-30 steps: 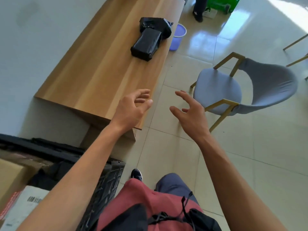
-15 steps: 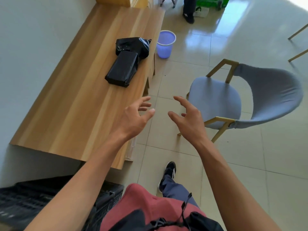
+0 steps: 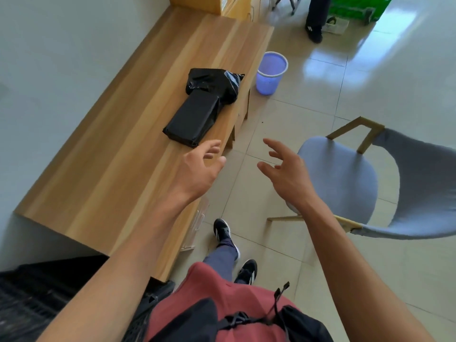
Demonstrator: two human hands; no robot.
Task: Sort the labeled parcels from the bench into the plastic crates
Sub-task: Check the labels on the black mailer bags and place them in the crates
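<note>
The black wrapped parcel (image 3: 191, 119) lies flat on the wooden bench (image 3: 118, 169), toward its floor-side edge, with its far end touching a crumpled black plastic bag (image 3: 212, 82) that sits just behind it; you cannot make out any label on either from here. Your left hand (image 3: 197, 171) is held out over the bench edge, just short of the parcel's near corner, fingers loosely spread and curled, holding nothing and touching nothing. Your right hand (image 3: 287, 174) is out beside it over the tiled floor (image 3: 308, 114), also released, fingers splayed and empty, with a gap between the two hands. At the lower left corner, below the near end of the bench, you can see the dark slatted wall of a black plastic crate (image 3: 37, 299); what is in it cannot be told. A grey chair with wooden legs (image 3: 345, 178) stands on the floor to your right, near your right hand. Beyond the parcels, a small purple waste bin (image 3: 271, 72) stands on the floor just beside the bench's side. A cardboard box (image 3: 209, 3) rests at the far end of the bench. Another person's dark-trousered legs (image 3: 315, 18) stand at the top, next to a green crate (image 3: 357, 6).
</note>
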